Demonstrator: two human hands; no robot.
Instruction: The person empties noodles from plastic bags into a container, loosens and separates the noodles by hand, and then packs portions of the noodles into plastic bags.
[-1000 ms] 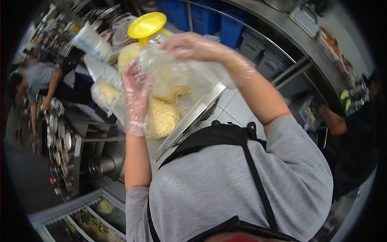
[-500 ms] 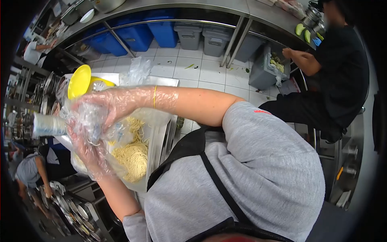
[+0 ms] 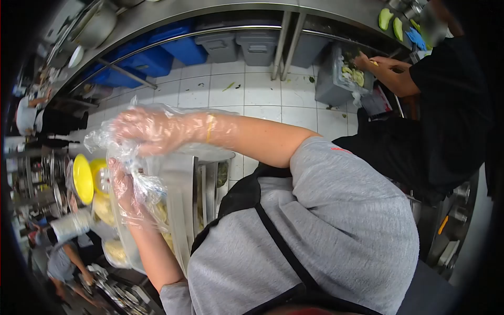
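Both of my hands wear clear plastic gloves and are close together over the tubs. My right hand (image 3: 142, 128), with a yellow band round the wrist, is closed on crumpled clear plastic bag film (image 3: 97, 139). Below it, my left hand (image 3: 123, 184) is upright and appears closed on the same clear plastic; its fingertips are partly hidden. A bunched part of the plastic bag (image 3: 149, 186) hangs beside that wrist. Under my left arm, a translucent tub (image 3: 181, 231) holds pale noodles, largely covered. More pale noodles (image 3: 115, 251) lie in bags or tubs to the left.
A yellow bowl (image 3: 83, 179) stands beyond my left hand, near a roll of clear plastic (image 3: 72, 224). Blue bins (image 3: 181, 44) and grey bins (image 3: 218, 47) line the counter's underside. At right, a person in black (image 3: 441, 110) works over a grey bin (image 3: 333, 79) of scraps.
My view has turned, so the tubs and bowl sit lower. My right hand has lifted away from the tubs with the plastic, and the noodles are more covered. The co-worker's hands moved over the bin.
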